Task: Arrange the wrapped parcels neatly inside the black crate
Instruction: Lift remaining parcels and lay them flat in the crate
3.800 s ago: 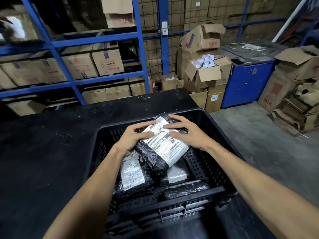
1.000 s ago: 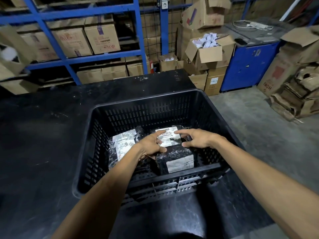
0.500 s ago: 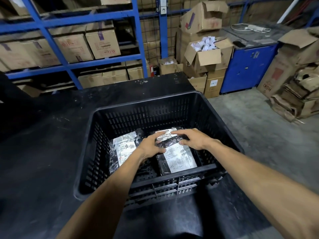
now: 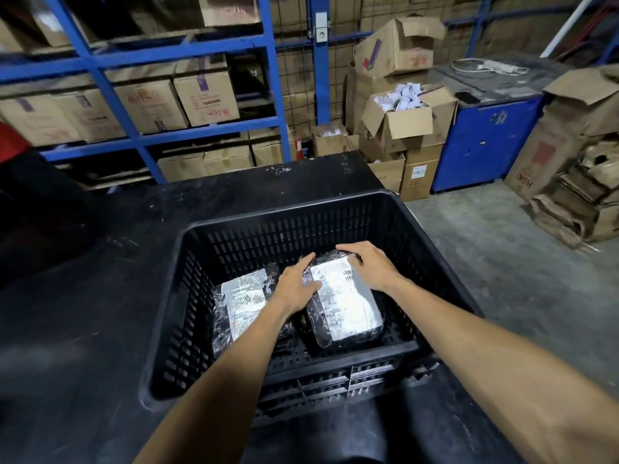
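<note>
A black slatted crate (image 4: 288,209) stands on a black table. Inside lie black-wrapped parcels with white labels. One parcel (image 4: 243,303) rests flat at the left of the crate floor. A second parcel (image 4: 345,309) lies label up at the right, on top of others that are mostly hidden. My left hand (image 4: 296,284) presses on its left far corner. Over its right far corner curls my right hand (image 4: 370,266). Both hands grip this parcel from either side.
The black table (image 4: 83,313) extends left of the crate. Blue shelving (image 4: 140,55) with cardboard boxes stands behind. Open cartons (image 4: 405,122), a blue cabinet (image 4: 482,142) and flattened cardboard (image 4: 576,202) sit on the concrete floor at the right.
The right parcel has been laid flat, label up, where it was earlier tilted between my hands. My hands have stayed at its far end.
</note>
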